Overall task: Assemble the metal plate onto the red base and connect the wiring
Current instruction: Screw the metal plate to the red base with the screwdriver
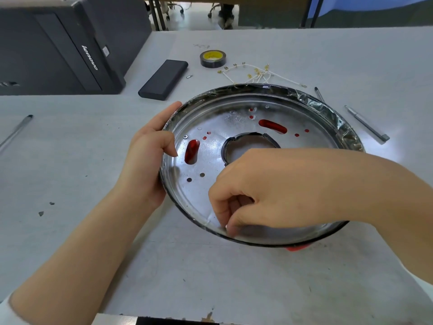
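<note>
The round metal plate (pixel 210 146), with taped rim and a central hole, lies over the red base (pixel 295 248). Red shows through the plate's slots and at the near rim. My left hand (pixel 150 156) grips the plate's left rim, thumb inside and fingers outside. My right hand (pixel 253 195) reaches into the plate near its front rim with fingers curled together, fingertips on the metal; whether it pinches something small is hidden. A bundle of white wires with brass terminals (pixel 255 75) lies behind the plate.
A roll of dark tape (pixel 212 58) and a black box (pixel 164 79) lie at the back. Screwdrivers (pixel 366 123) lie right of the plate; another tool (pixel 16 132) lies far left. A black computer case (pixel 58 43) stands back left.
</note>
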